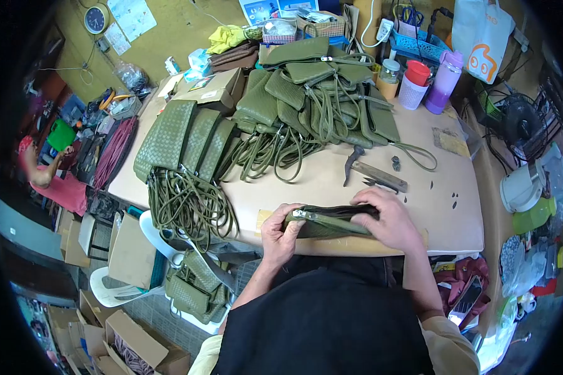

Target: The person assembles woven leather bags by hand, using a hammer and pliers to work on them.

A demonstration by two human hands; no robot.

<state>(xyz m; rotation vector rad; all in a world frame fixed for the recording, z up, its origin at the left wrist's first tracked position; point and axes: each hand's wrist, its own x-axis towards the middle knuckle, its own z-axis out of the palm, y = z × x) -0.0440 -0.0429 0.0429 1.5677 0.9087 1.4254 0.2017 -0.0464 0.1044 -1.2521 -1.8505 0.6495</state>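
Observation:
A green woven zip pouch is held level at the front edge of the table, its zipped mouth parted and showing a dark inside. My left hand grips its left end near the metal zip pull, thumb on the near side. At the other end, my right hand is closed round the pouch, fingers over the far rim and thumb on the near one. Just beyond lie a wooden strip, a dark curved hand tool and a dark pointed tool.
Piles of similar green pouches with wrist straps cover the table's back and left. A purple bottle and a red-topped cup stand at back right. Several pouches lie on a white chair at lower left. Another person's arm shows far left.

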